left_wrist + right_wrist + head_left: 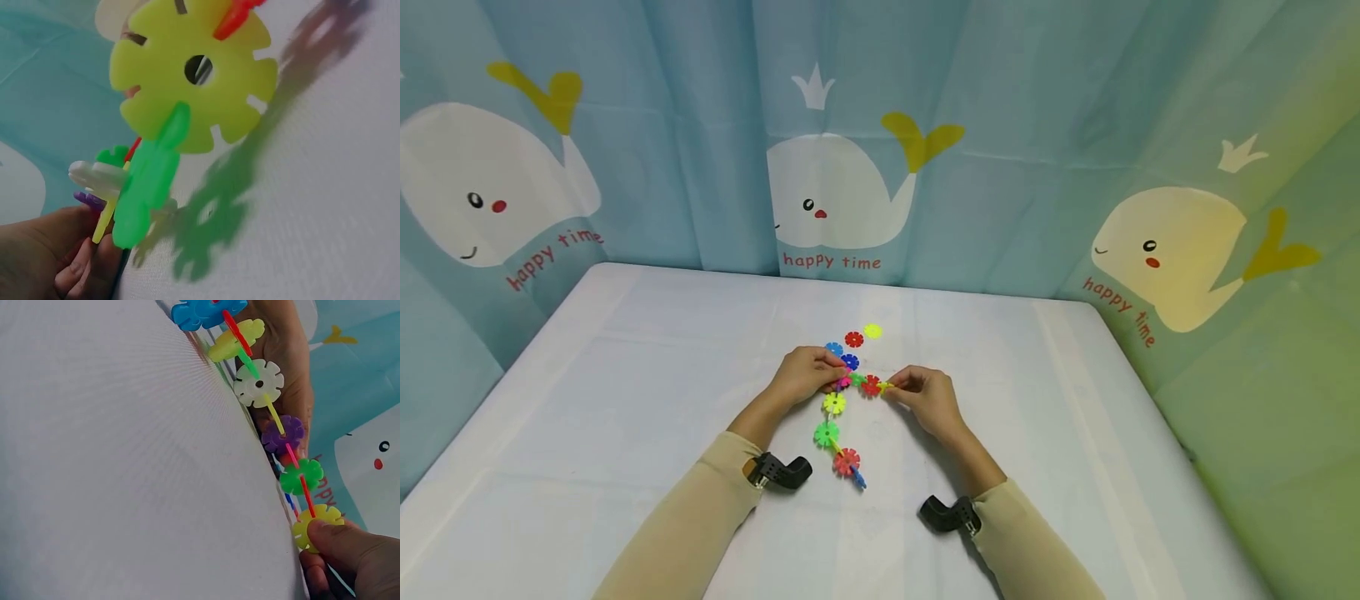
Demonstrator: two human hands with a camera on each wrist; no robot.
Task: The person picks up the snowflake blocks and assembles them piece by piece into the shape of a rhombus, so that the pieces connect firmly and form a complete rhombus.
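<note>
A chain of notched plastic snowflake discs, slotted edge to edge, hangs between and below the hands. My left hand [808, 373] pinches it near a pink disc [846, 378] and a purple disc [283, 434]. From there one branch runs through a green disc [302, 477] and a red disc [870, 385] to a yellow disc [300, 532] at its end. My right hand [928, 402] pinches that yellow disc between thumb and fingers. The other branch comes toward me through a lime disc [834, 403], a green disc [827, 433] and a coral disc [847, 462] to a blue disc [859, 478].
Beyond the left hand, a yellow disc [872, 331], a red disc [853, 339], a light blue disc [833, 349] and a dark blue disc [850, 362] lie in a line. A white-covered table [625, 400] meets a whale-print curtain [1000, 208] at the back.
</note>
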